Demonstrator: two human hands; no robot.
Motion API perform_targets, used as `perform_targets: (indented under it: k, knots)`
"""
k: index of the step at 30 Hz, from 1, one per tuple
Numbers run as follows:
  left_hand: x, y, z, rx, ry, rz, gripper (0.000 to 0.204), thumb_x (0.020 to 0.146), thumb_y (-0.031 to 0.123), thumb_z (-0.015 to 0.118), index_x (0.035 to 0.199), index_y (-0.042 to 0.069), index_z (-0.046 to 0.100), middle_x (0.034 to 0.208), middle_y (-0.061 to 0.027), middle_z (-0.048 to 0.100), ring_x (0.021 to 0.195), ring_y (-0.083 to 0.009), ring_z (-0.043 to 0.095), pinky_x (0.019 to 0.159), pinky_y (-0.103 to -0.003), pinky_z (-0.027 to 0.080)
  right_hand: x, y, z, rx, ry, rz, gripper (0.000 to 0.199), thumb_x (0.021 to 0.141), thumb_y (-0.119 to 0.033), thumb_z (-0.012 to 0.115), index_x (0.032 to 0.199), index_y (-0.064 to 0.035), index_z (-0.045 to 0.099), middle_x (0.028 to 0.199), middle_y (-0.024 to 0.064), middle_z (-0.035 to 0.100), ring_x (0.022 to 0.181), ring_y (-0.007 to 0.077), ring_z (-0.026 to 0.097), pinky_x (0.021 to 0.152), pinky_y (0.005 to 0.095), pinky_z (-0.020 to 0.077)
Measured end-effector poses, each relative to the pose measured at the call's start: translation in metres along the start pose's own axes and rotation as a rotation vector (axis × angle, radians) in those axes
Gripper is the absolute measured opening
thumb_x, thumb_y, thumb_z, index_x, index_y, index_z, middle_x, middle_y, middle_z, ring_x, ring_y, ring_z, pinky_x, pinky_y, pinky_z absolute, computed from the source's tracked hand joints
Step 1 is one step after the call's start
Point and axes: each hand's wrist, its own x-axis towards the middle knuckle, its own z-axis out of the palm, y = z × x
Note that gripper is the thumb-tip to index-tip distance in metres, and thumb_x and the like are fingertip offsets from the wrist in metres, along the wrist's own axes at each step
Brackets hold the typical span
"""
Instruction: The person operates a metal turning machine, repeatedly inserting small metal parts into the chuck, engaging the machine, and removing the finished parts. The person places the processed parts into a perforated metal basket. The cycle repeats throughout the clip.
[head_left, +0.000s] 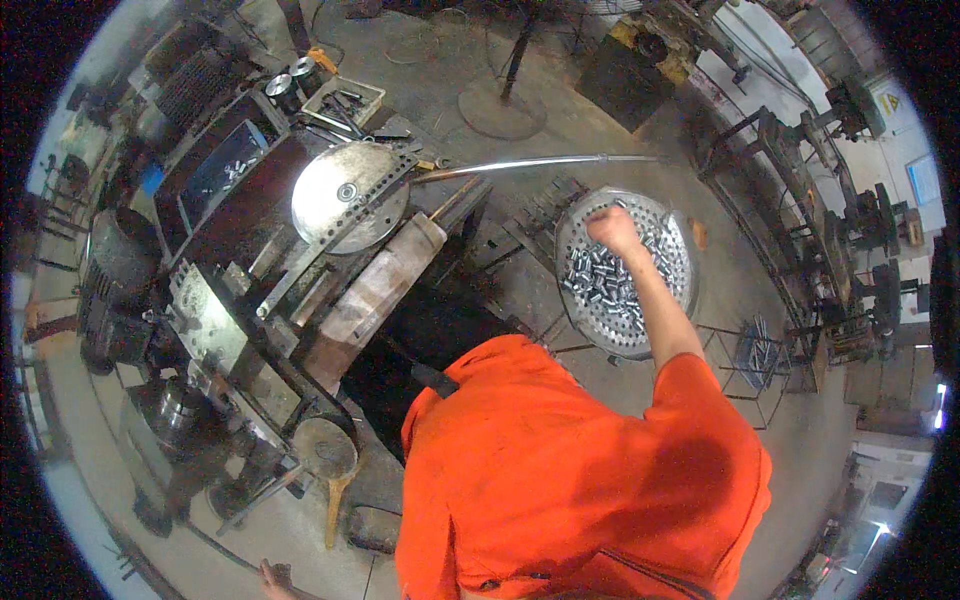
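Note:
My right hand (612, 228) is closed over the far part of a round perforated metal tray (640, 343), fingers curled down. Whatever it may hold is hidden. Many short shiny metal sleeves (608, 280) lie heaped in the tray just below the hand. At the lower left edge a small part of my left hand (272, 580) shows, away from the machine and the tray. Its fingers are too small and blurred to read.
To the left stands a machine with a large round metal disc (322, 190) and a perforated bar across it. A long bright rod (540, 163) reaches from it toward the tray. Behind is a bin of tools (345, 103). A wire rack (760, 355) stands right of the tray.

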Motion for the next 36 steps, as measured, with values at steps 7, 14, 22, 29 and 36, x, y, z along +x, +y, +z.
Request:
perform_targets:
  k: [7,14,22,29,36]
  knots:
    - [-0.017,0.012,0.001,0.043,0.025,-0.029,0.036,0.081,0.024,0.066,0.106,-0.001,0.057,0.077,-0.0202,0.061,0.067,-0.0261,0.058,0.062,-0.035,0.051,-0.008,-0.016,0.056,-0.123,-0.167,0.176,0.020,0.062,-0.029,0.062,0.068,-0.0099,0.066,0.078,0.0110,0.065,0.079,0.0285,0.063,0.069,0.0374,0.0515]
    - [-0.008,0.007,-0.002,0.074,0.045,-0.032,0.039,0.082,0.025,0.065,0.109,-0.002,0.056,0.081,-0.0198,0.061,0.071,-0.0264,0.059,0.065,-0.036,0.050,0.007,-0.068,0.038,-0.291,-0.638,0.382,0.042,0.068,-0.034,0.058,0.097,-0.0049,0.064,0.104,0.0173,0.062,0.099,0.0301,0.059,0.083,0.0384,0.0485]
    - [0.000,-0.006,-0.009,0.137,0.069,-0.026,0.042,0.082,0.025,0.063,0.112,-0.002,0.054,0.086,-0.0194,0.062,0.076,-0.0267,0.059,0.068,-0.038,0.049,-0.006,-0.076,0.045,-0.445,-0.629,0.251,0.034,0.069,-0.029,0.055,0.091,-0.0072,0.068,0.097,0.0142,0.065,0.095,0.0279,0.062,0.081,0.0377,0.0482]
    - [0.029,-0.022,-0.018,0.398,0.084,0.032,0.045,0.083,0.026,0.062,0.115,-0.003,0.052,0.090,-0.0190,0.062,0.080,-0.0269,0.060,0.071,-0.039,0.048,-0.015,-0.077,0.036,-0.372,-0.492,0.302,0.029,0.067,-0.030,0.055,0.081,-0.0081,0.068,0.094,0.0132,0.066,0.088,0.0283,0.063,0.077,0.0365,0.0492]
    - [-0.059,0.039,0.012,1.470,0.149,0.182,0.048,0.084,0.030,0.060,0.121,0.001,0.051,0.104,-0.0230,0.059,0.094,-0.0294,0.059,0.077,-0.041,0.047,0.008,-0.125,0.012,0.216,-0.326,-0.033,0.020,0.062,-0.019,0.060,0.077,-0.0103,0.070,0.087,0.0121,0.067,0.080,0.0290,0.063,0.072,0.0393,0.0510]
